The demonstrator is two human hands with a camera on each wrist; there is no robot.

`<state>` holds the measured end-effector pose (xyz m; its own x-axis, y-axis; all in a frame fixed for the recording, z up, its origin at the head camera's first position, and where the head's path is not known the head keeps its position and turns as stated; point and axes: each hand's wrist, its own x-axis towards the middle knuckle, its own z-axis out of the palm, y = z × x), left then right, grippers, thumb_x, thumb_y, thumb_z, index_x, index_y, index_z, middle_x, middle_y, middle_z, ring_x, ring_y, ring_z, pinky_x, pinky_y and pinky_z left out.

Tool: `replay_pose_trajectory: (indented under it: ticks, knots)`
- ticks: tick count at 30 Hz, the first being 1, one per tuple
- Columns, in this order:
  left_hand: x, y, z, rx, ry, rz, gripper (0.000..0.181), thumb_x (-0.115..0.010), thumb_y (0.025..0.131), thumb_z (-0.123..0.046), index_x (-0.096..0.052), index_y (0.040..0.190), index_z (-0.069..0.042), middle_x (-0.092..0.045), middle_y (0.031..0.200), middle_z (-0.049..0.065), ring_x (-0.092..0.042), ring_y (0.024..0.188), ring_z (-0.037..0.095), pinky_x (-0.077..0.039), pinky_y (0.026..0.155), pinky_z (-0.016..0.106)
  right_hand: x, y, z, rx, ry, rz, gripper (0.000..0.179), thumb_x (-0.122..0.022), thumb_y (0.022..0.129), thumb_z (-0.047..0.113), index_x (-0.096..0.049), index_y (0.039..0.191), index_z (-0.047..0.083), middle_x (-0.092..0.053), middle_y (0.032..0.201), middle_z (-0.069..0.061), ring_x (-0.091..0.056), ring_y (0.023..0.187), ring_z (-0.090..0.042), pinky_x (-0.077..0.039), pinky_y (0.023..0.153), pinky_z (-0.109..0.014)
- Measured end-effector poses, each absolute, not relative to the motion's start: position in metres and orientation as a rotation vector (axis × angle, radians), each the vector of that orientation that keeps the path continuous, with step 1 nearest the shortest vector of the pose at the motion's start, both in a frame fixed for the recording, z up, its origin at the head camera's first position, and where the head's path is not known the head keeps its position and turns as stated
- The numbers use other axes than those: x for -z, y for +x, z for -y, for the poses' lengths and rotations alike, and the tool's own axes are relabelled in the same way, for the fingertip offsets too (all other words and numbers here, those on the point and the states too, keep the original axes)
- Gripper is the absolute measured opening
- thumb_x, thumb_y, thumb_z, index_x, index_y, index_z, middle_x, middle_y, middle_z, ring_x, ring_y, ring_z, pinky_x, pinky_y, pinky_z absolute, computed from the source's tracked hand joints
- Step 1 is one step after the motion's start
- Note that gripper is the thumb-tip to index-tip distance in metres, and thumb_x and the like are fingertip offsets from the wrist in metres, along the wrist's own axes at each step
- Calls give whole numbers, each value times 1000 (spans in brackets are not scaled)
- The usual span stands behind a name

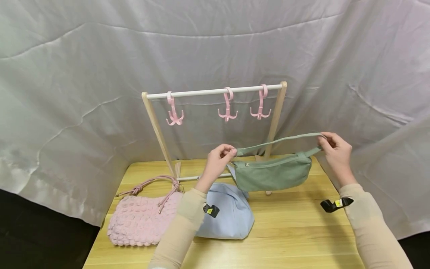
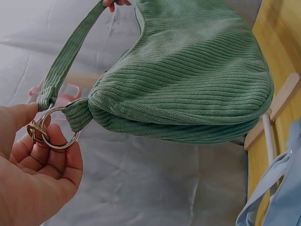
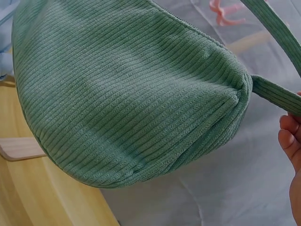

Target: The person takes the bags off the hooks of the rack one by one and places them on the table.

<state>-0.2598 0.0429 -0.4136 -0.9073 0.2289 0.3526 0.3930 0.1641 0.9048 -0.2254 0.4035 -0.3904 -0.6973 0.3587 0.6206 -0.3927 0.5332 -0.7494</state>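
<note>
Both hands hold a green corduroy shoulder bag [image 1: 273, 175] up over the table, its zipper edge on top. My left hand [image 1: 220, 158] pinches the strap end by the metal ring [image 2: 60, 147] that joins strap and bag. At the other end, my right hand [image 1: 336, 153] pinches the strap [image 1: 285, 139] where it bends back toward the bag. The strap stretches between the two hands above the bag. In the right wrist view only the fingers [image 3: 289, 132] of that hand show, at the right edge.
Behind the bag stands a rack with a white bar [image 1: 201, 92] and wooden legs. Pink hooks [image 1: 227, 106] hang from it. A pink puffy bag [image 1: 141, 220] and a light blue bag [image 1: 231, 216] lie on the wooden table [image 1: 289, 231]. Grey curtains surround it.
</note>
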Motion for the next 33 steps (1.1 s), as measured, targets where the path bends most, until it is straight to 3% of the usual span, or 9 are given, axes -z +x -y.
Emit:
replay_pose_trajectory:
  ticks: [2,5,13,33]
  knots:
    - [415,-259,-46,1860,-620,2306,22,-65,94,-28,-70,102,-8,-63,79,12,-52,66,11,-40,59,19,393,-224,-406,-1232,13,1990,15,-66,90,3,-67,98,-9,-60,69,27,-54,58,9,-44,57,-5]
    - [422,-260,-50,1861,-632,2319,21,-66,93,-30,-70,101,-11,-62,78,6,-52,65,9,-41,59,18,406,-229,-419,-1215,-25,1990,17,-66,90,3,-67,100,-11,-59,69,28,-53,58,10,-42,56,-5]
    - [431,-253,-61,1851,-676,2357,20,-66,93,-30,-70,101,-12,-60,76,2,-51,65,7,-41,59,19,423,-223,-434,-1249,-103,1986,12,-67,91,8,-72,100,3,-62,70,25,-55,59,8,-43,57,-5]
    - [463,-229,-87,1885,-682,2460,21,-66,92,-31,-71,102,-12,-60,75,-1,-51,65,3,-42,58,18,455,-197,-454,-1214,-250,2011,14,-67,91,14,-72,101,5,-59,68,26,-54,60,8,-42,54,-5]
